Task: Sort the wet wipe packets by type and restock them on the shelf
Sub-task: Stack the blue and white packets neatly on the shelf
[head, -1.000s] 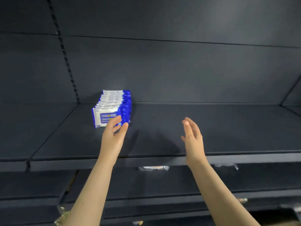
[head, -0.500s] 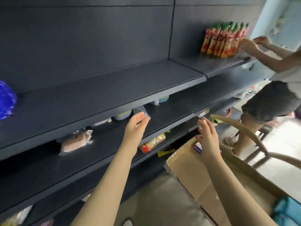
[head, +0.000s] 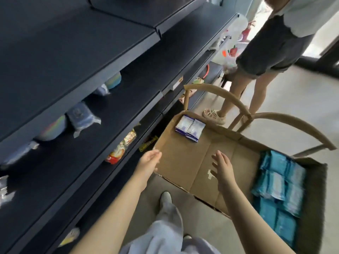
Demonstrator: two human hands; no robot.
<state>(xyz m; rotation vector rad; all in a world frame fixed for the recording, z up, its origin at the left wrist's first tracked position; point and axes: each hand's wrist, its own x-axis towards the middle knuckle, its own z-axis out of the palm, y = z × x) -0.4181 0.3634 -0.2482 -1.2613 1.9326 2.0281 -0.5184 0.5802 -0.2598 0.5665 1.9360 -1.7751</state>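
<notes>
Seen from above, a brown handled bag (head: 183,162) lined with cardboard sits on the floor beside a dark shelf (head: 73,52). It holds two kinds of wet wipes, well apart: white-and-purple packets (head: 189,128) in the far left corner and teal packets (head: 280,182) stacked along the right side. The likely slip here is mixing the types in one grab, or a soft, slick stack sliding apart if scooped up loosely. A second person (head: 266,52) stands just beyond the bag and could be bumped when reaching. The left hand (head: 148,163) is open and empty, fingers relaxed, at the bag's near left edge (contact cannot be made out). The right hand (head: 221,166) is open with fingers spread, holding nothing, hovering over bare cardboard between the two groups.
</notes>
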